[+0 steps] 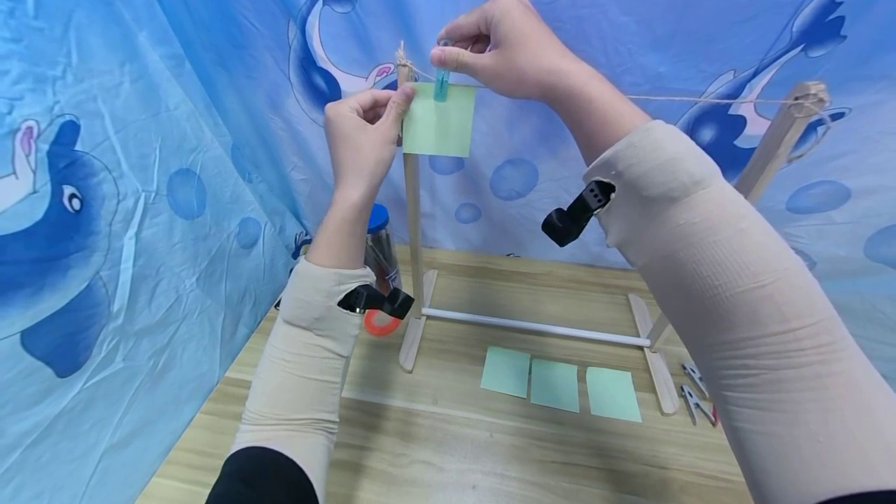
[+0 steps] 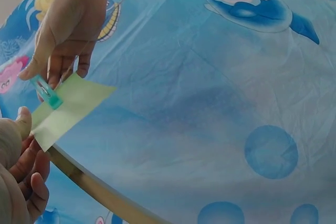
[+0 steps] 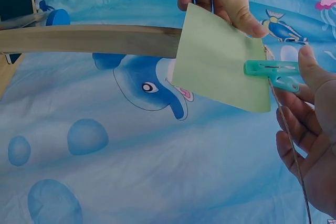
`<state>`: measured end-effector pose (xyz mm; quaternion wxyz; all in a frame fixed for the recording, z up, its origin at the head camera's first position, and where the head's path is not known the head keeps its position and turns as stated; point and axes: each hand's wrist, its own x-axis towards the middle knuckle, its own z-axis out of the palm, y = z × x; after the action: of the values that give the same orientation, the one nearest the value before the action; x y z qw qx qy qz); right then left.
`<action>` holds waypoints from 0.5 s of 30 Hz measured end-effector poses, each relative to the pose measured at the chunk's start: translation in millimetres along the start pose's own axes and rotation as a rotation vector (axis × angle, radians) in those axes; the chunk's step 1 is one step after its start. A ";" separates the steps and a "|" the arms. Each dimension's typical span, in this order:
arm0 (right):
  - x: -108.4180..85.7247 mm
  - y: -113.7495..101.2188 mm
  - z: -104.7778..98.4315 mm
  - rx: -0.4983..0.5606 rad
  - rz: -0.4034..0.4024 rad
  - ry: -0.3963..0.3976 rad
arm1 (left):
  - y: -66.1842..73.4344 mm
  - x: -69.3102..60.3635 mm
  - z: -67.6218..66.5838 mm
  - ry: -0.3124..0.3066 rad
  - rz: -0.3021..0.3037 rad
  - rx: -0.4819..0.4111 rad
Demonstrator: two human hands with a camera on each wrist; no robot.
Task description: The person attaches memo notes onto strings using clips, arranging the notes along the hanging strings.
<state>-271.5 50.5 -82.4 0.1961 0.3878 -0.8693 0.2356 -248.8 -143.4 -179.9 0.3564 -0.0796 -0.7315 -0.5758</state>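
A square green paper (image 1: 448,127) hangs at the string (image 1: 707,100) beside the left wooden post (image 1: 413,224). My left hand (image 1: 367,138) pinches the paper's upper left corner between thumb and fingers. Over the paper's top edge sits a teal clothespin (image 1: 442,85), whose upper end my right hand (image 1: 514,49) pinches. In the right wrist view the clothespin (image 3: 270,68) lies across the paper's edge and the string (image 3: 289,135), its handles between the right thumb and a finger.
Three green papers (image 1: 554,385) lie in a row on the wooden table (image 1: 448,449). Grey clothespins (image 1: 693,403) lie by the right foot of the frame. A white rod (image 1: 535,325) joins the feet. Behind my left forearm stand a blue-lidded jar (image 1: 381,251) and an orange ring (image 1: 381,323).
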 end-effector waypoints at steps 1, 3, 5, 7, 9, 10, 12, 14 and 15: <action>-0.2 0.4 0.3 -0.002 0.003 -0.002 | -1.7 -0.7 0.1 0.003 0.001 0.008; -0.7 1.0 0.4 -0.004 0.010 -0.007 | -4.8 -2.0 0.2 0.011 0.002 0.026; -1.3 1.8 0.3 -0.003 0.023 -0.012 | -7.7 -3.0 0.1 0.018 0.006 0.034; -2.3 3.1 -0.1 -0.007 0.034 -0.013 | -10.2 -3.7 -0.3 0.025 0.008 0.040; -3.5 4.4 -0.3 -0.009 0.046 -0.005 | -12.6 -4.2 -1.0 0.033 0.002 0.046; -4.4 5.1 -0.4 -0.014 0.053 0.004 | -13.8 -4.7 -1.4 0.035 -0.001 0.049; -6.4 6.3 -0.2 -0.018 0.060 0.035 | -16.5 -5.2 -2.6 0.042 -0.010 0.065; -9.0 7.2 0.3 -0.018 0.066 0.084 | -19.7 -5.9 -4.0 0.049 -0.012 0.082; -10.8 7.9 0.8 -0.017 0.063 0.115 | -21.4 -6.5 -4.7 0.053 -0.009 0.092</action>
<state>-270.9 61.0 -90.7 0.2416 0.3444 -0.8703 0.2560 -253.2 -152.7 -200.3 0.3764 -0.0444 -0.7478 -0.5450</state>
